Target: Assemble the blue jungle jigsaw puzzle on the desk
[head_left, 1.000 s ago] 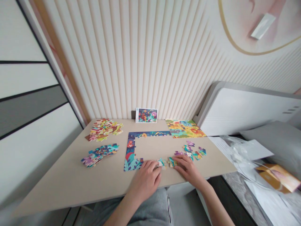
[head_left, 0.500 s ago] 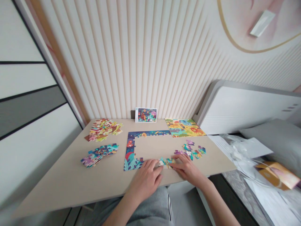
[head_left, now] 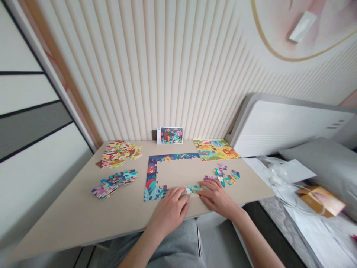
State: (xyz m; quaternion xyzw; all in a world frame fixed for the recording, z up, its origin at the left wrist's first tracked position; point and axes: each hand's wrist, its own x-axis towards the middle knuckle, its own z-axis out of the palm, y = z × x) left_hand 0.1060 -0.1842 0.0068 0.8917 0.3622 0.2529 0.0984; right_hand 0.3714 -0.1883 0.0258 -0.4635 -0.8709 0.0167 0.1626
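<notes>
Jigsaw pieces (head_left: 193, 190) are lying between your hands on the tabletop (head_left: 83, 216). Your left hand (head_left: 170, 211) and right hand (head_left: 217, 200) are spreading, fingertips pressing nearby; any pinch is hidden. Pushing too hard could be splitting the assembled border (head_left: 153, 175).

No words or numbers can be read here. The puzzle pieces (head_left: 193, 190) show only pictures. The little picture card (head_left: 170, 135) by the wall has a pale strip down one side, but any marks there are too small to read.
</notes>
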